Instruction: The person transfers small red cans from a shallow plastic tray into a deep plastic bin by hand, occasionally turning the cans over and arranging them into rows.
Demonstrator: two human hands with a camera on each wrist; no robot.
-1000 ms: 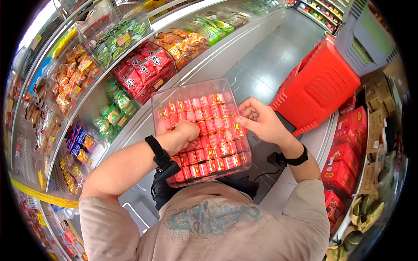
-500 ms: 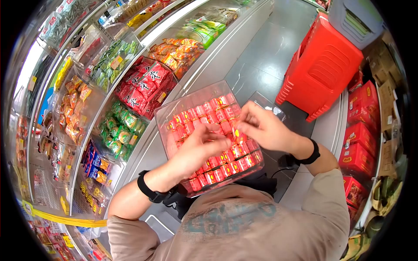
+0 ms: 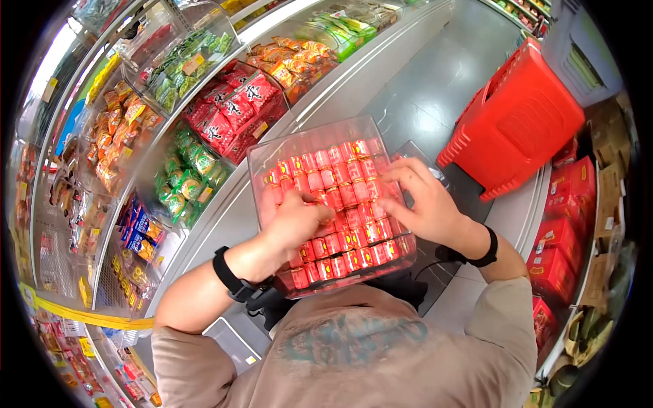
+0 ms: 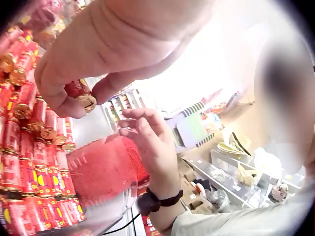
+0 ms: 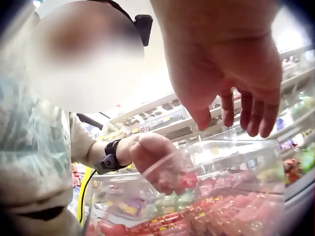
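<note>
A clear plastic bin (image 3: 309, 138) sits in front of the person's body, holding several rows of small red-wrapped rolls (image 3: 350, 258) with gold ends. Over these rows is the left hand (image 3: 296, 221). In the left wrist view its thumb and fingers pinch one red-wrapped roll (image 4: 78, 90), whose gold end faces outward. Near the bin's right side, the right hand (image 3: 425, 204) is held with fingers apart and loosely bent. The right wrist view shows that hand's fingers (image 5: 246, 110) above the bin's rim, with nothing in them.
To the left, shelves carry red snack bags (image 3: 235, 109), orange packets (image 3: 292, 61) and green-wrapped packs (image 3: 190, 173). A red shopping basket (image 3: 517, 115) stands at the right by a grey basket (image 3: 585, 54). Red boxes (image 3: 558, 255) line the low shelf along the right.
The left hand rose from among the rolls, moved toward the right hand, then came back over the rows. The right hand's fingers have spread from a closer pinch-like pose.
</note>
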